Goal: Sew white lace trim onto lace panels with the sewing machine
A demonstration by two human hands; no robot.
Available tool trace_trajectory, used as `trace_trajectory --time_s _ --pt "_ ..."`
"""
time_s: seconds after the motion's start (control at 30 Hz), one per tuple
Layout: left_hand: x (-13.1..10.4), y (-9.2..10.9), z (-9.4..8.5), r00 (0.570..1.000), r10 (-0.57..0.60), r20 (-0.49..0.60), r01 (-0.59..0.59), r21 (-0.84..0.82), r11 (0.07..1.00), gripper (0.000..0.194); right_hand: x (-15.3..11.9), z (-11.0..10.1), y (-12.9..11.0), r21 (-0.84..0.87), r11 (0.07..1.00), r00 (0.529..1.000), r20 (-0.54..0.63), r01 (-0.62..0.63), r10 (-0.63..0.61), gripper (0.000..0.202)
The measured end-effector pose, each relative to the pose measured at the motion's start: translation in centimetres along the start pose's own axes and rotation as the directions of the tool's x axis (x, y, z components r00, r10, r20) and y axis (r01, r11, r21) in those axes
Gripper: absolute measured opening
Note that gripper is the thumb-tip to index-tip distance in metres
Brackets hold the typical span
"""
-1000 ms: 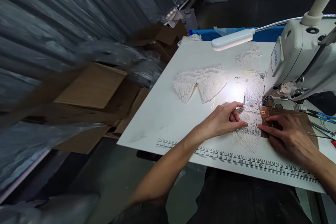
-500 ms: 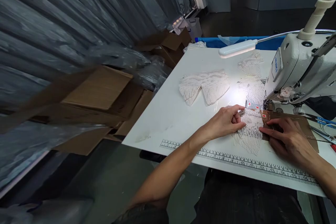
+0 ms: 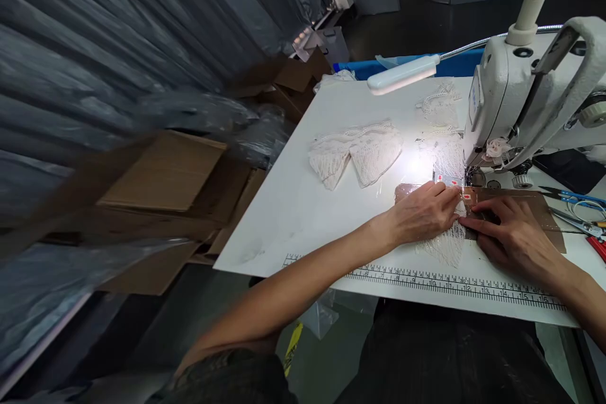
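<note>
My left hand [image 3: 423, 211] lies with fingers curled on a piece of white lace [image 3: 445, 245] on the white table [image 3: 303, 202], just in front of the sewing machine's [image 3: 525, 95] needle. My right hand [image 3: 511, 233] presses flat on a brown clear template sheet [image 3: 540, 211] that covers the lace's right side. The fingertips of both hands nearly meet over the lace. Small red marks show near the presser foot [image 3: 466, 180].
Two folded lace pieces [image 3: 360, 151] lie mid-table under a lamp [image 3: 402, 74]. More lace [image 3: 438, 104] sits beside the machine. A printed ruler [image 3: 426, 279] runs along the table's front edge. Scissors [image 3: 575, 211] lie at right. Cardboard boxes [image 3: 165, 177] stand at left.
My left hand has slid right along the lace toward the needle and my right hand. The view has shifted slightly; the right hand keeps pressing on the template.
</note>
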State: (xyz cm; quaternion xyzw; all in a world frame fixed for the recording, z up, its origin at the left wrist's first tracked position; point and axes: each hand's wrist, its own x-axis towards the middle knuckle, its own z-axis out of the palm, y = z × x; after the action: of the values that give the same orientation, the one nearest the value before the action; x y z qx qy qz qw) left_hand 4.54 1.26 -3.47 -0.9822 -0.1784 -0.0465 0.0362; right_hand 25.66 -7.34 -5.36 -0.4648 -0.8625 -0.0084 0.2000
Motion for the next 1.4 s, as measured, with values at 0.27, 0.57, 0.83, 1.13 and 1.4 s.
trace_trajectory --time_s 0.27,0.57,0.83,1.13,1.4 --pt "-0.2 0.0 0.8 0.996 -0.073 -0.059 0.074 0.019 0.997 0.035 0.2 0.2 0.1 -0.031 0.999 1.000 0.000 -0.015 0.015 0.032" --pt "0.8 -1.9 0.4 0.996 -0.088 -0.005 0.087 -0.064 0.994 0.037 1.0 0.4 0.9 -0.015 0.997 0.997 -0.011 -0.073 0.073 0.037" --pt "0.5 -2.2 1.0 0.995 -0.078 -0.066 0.070 -0.128 0.989 0.041 0.8 0.5 0.9 0.002 0.996 0.996 -0.001 -0.086 0.086 0.038" --pt "0.6 -2.3 1.5 0.991 -0.106 -0.084 0.088 -0.196 0.977 0.039 0.9 0.7 0.9 0.038 0.992 0.993 -0.014 -0.117 0.118 0.038" --pt "0.7 -2.2 1.3 0.990 -0.118 -0.072 0.103 -0.188 0.977 0.039 1.0 0.9 0.7 0.025 0.992 0.991 -0.047 -0.121 0.122 0.034"
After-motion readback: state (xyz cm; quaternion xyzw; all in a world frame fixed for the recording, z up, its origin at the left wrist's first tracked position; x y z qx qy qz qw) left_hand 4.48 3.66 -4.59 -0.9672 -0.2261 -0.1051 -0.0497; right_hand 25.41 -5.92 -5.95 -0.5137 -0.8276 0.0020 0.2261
